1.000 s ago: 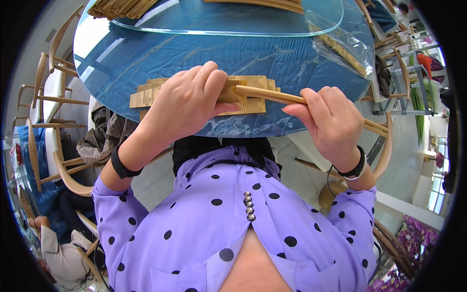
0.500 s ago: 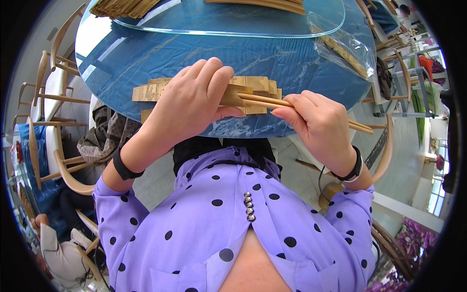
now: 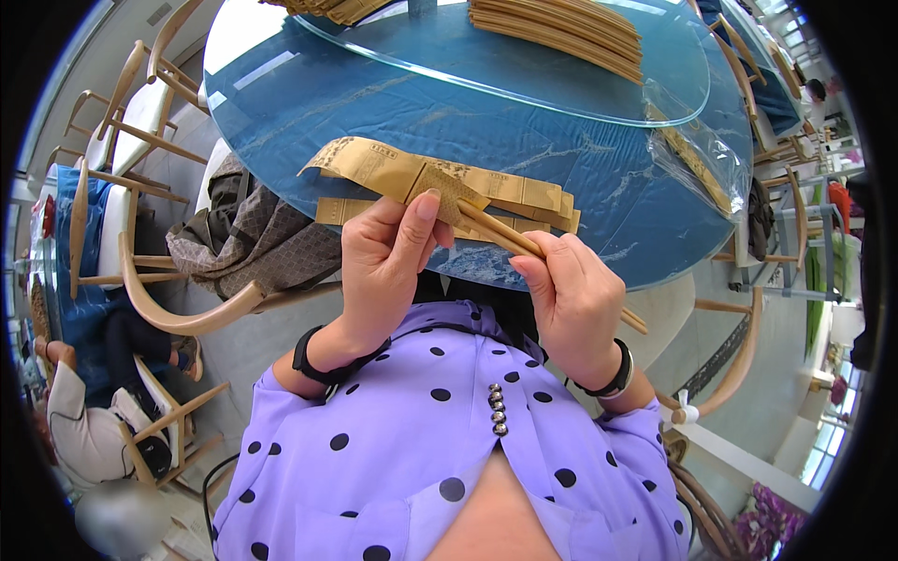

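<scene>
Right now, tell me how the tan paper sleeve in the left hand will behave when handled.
The tan paper sleeve is probably light and floppy: its free end droops past the left hand. It likely creases easily, since it shows a fold near the thumb. The wooden chopsticks held by the right hand look stiff enough to slide in.

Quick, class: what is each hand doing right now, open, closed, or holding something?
Left hand: closed on a tan paper sleeve, lifted above the blue table.
Right hand: closed on a pair of wooden chopsticks, tips entering the sleeve.
</scene>
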`<action>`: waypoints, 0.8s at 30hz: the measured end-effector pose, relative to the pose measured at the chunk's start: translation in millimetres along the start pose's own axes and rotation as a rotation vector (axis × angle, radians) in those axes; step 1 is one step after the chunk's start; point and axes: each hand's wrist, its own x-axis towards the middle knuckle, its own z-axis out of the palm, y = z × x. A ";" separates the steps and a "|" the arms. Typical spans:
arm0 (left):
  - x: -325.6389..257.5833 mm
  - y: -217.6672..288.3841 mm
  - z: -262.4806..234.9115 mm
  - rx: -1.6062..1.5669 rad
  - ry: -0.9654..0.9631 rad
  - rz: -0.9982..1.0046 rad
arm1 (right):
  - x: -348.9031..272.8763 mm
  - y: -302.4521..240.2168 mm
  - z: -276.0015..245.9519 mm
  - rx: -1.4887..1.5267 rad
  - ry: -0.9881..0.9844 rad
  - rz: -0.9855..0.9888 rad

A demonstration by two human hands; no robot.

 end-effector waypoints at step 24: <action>18.0 5.1 -5.0 -0.154 0.112 0.117 | 0.9 -3.5 3.6 0.165 -0.128 0.010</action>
